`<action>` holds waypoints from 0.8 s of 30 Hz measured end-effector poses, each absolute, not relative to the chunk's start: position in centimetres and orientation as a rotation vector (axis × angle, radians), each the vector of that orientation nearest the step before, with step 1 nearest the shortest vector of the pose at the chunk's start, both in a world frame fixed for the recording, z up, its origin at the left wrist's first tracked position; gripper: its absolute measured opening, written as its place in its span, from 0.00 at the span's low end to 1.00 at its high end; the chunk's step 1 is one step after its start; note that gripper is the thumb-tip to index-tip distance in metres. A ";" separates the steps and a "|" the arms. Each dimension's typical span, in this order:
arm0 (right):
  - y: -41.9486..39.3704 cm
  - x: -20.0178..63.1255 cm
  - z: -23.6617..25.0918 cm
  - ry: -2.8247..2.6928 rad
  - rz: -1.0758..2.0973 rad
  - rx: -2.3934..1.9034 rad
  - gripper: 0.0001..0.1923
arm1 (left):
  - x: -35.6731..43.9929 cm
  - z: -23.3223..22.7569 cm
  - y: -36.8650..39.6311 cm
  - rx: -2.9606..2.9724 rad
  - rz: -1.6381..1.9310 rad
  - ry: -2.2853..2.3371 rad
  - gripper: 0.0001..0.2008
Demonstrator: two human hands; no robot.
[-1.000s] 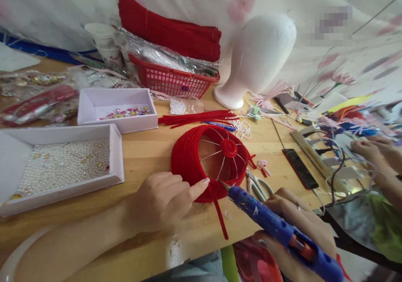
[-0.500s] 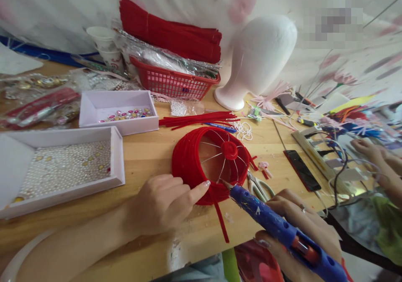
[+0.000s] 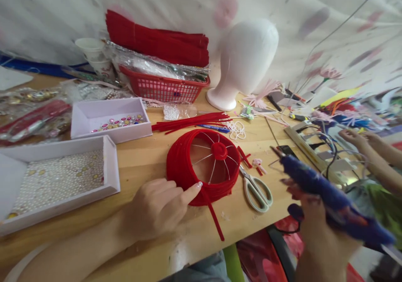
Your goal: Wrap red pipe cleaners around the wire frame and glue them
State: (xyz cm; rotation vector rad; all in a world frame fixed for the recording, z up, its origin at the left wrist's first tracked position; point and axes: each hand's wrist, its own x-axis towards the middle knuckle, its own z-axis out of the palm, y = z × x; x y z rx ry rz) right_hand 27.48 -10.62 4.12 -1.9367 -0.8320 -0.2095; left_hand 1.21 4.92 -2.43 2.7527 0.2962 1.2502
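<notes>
backdrop [image 3: 182, 1]: white, pink blotches, folds | tabletop [image 3: 138, 160]: pale wood

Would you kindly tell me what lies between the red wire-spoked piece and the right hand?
In the head view, the scissors lie between the red wire-spoked piece and the right hand, which holds a blue glue gun.

Two open white rectangular boxes [image 3: 112, 169] and one round red fuzzy-covered wire frame [image 3: 177, 164] on one pale wooden bench [image 3: 141, 156].
Toward the bench's back edge: one red plastic mesh basket [image 3: 163, 89], one smooth white mannequin head [image 3: 248, 55]; toward its front edge, one pair of scissors with pale handles [image 3: 249, 192]. Between: one slim blue pen [image 3: 216, 128] and one flat dark phone [image 3: 289, 150]. One bare left hand [image 3: 160, 206], one bare right hand [image 3: 317, 227], one blue plastic glue gun [image 3: 326, 194]; the white beads [image 3: 65, 173] are too many to count.
</notes>
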 end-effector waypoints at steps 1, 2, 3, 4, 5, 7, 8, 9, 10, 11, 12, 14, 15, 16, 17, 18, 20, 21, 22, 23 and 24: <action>-10.3 28.6 4.1 -0.653 -0.224 -1.993 0.21 | 1.2 -2.4 4.9 2.754 1.257 0.292 0.14; -9.9 29.8 4.0 -0.550 -0.235 -2.038 0.23 | 1.2 -2.3 4.9 2.756 1.263 0.288 0.14; -9.4 31.2 3.8 -0.525 -0.199 -2.092 0.25 | 1.2 -2.3 4.9 2.759 1.266 0.281 0.14; -8.8 32.6 3.5 -0.513 -0.147 -2.162 0.27 | 1.2 -2.3 5.0 2.760 1.271 0.277 0.14; -8.2 33.9 3.1 -0.534 -0.074 -2.236 0.30 | 1.3 -2.3 5.0 2.760 1.275 0.272 0.14; -7.2 36.4 1.9 -0.558 -0.006 -2.270 0.31 | 1.3 -2.3 5.0 2.762 1.280 0.272 0.13; -6.8 37.4 1.3 -0.577 0.020 -2.287 0.31 | 1.4 -2.3 5.1 2.762 1.286 0.271 0.13; -6.6 38.2 0.8 -0.590 0.035 -2.306 0.31 | 1.4 -2.3 5.1 2.763 1.289 0.270 0.13; -6.7 38.7 0.4 -0.603 0.042 -2.326 0.30 | 1.4 -2.3 5.1 2.762 1.294 0.268 0.13; -7.0 38.9 0.3 -0.616 0.041 -2.351 0.29 | 1.4 -2.3 5.1 2.763 1.297 0.263 0.13; -7.6 38.7 0.3 -0.622 0.029 -2.379 0.28 | 1.4 -2.3 5.1 2.764 1.295 0.259 0.13; -9.4 37.2 1.1 -0.620 -0.039 -2.433 0.27 | 1.4 -2.2 5.0 2.774 1.283 0.261 0.13; -10.4 35.8 1.6 -0.601 -0.107 -2.455 0.27 | 1.4 -2.2 5.0 2.780 1.276 0.268 0.13; -11.4 34.1 2.2 -0.582 -0.204 -2.469 0.28 | 1.4 -2.2 5.0 2.784 1.273 0.278 0.13; -12.3 32.1 2.6 -0.596 -0.340 -2.444 0.28 | 1.4 -2.1 5.0 2.784 1.273 0.283 0.14; -12.9 29.9 2.9 -0.679 -0.370 -2.377 0.26 | 1.4 -2.1 5.0 2.780 1.283 0.284 0.14; -13.3 25.5 3.2 -1.152 -0.178 -2.182 0.18 | 1.5 -2.0 5.0 2.773 1.303 0.286 0.14; -13.0 23.5 3.1 -1.369 -0.040 -2.077 0.15 | 1.5 -2.0 5.0 2.773 1.313 0.290 0.14; -12.5 21.9 2.9 -1.511 0.052 -1.979 0.14 | 1.5 -1.9 5.0 2.776 1.318 0.294 0.14; -11.9 20.6 2.7 -1.601 0.147 -1.904 0.13 | 1.5 -1.9 5.0 2.782 1.320 0.298 0.14; -11.4 19.7 2.5 -1.648 0.228 -1.845 0.11 | 1.5 -1.9 5.0 2.788 1.323 0.299 0.14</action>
